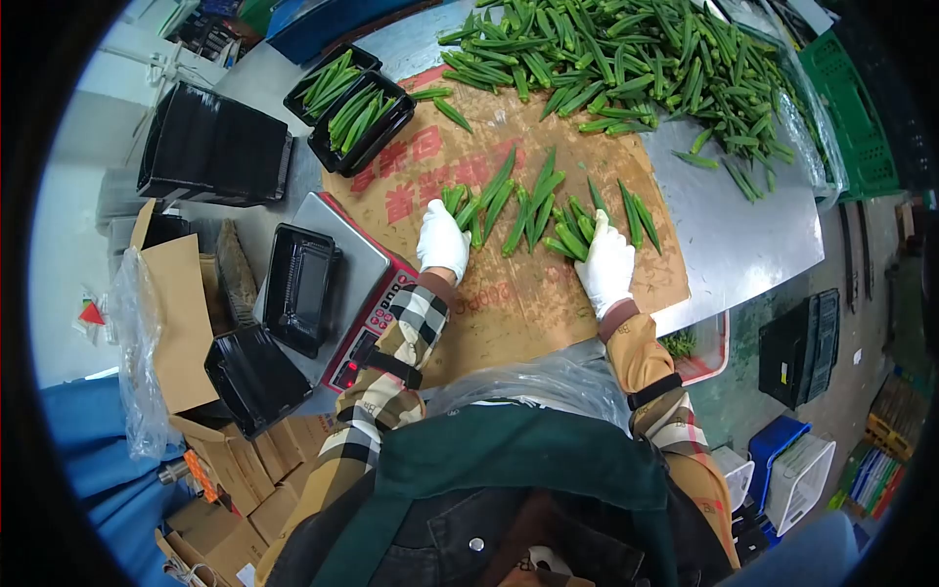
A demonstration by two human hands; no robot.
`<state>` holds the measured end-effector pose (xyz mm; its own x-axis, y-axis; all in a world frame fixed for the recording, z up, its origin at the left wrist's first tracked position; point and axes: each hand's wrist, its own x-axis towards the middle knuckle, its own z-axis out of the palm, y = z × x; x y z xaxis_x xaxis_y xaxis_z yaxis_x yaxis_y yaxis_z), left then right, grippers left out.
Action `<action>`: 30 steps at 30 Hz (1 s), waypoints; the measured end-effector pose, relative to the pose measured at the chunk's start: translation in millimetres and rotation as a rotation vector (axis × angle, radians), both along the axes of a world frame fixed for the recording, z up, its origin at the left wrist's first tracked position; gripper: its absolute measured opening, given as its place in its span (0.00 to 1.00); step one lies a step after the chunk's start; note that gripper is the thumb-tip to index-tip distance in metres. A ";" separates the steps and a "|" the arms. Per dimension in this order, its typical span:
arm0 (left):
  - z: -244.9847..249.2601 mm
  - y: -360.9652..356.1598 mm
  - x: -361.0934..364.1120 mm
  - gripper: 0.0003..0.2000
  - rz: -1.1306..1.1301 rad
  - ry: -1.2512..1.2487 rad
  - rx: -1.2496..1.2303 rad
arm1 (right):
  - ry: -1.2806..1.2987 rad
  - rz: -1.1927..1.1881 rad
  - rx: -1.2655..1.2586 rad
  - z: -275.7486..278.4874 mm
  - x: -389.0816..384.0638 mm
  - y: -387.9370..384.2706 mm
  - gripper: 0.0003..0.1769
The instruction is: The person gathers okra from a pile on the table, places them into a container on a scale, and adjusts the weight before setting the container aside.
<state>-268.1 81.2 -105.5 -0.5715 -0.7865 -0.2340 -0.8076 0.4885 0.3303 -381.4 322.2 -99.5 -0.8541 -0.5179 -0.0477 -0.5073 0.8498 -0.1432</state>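
Okra point(520, 221) lay mid-cardboard point(528, 333), between your hands. Your left hand point(443, 240) curled narrowly against some, your right hand point(608, 264) touched others; firmness of hold indeterminable. Judged best: align stems, press lightly.

Cardboard sheet point(528, 318): red printed characters, two rows, worn, not surely legible; fainter marks lower down, unreadable
Scale panel point(377, 315): white marks on red keys, too small; red display lit, digits unreadable
Crate tag point(783, 372): yellow, no legible text
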 end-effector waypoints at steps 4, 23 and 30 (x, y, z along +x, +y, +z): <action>18.4 2.2 8.1 0.30 0.055 0.146 0.125 | -0.298 -0.186 -0.296 2.3 -7.0 3.5 0.42; 124.6 31.2 84.9 0.32 -0.026 0.840 1.104 | -1.586 -0.173 -1.208 89.8 96.2 -75.1 0.33; 198.5 -65.9 171.0 0.28 0.080 0.865 0.713 | -1.632 0.399 -1.161 133.6 171.3 -210.3 0.39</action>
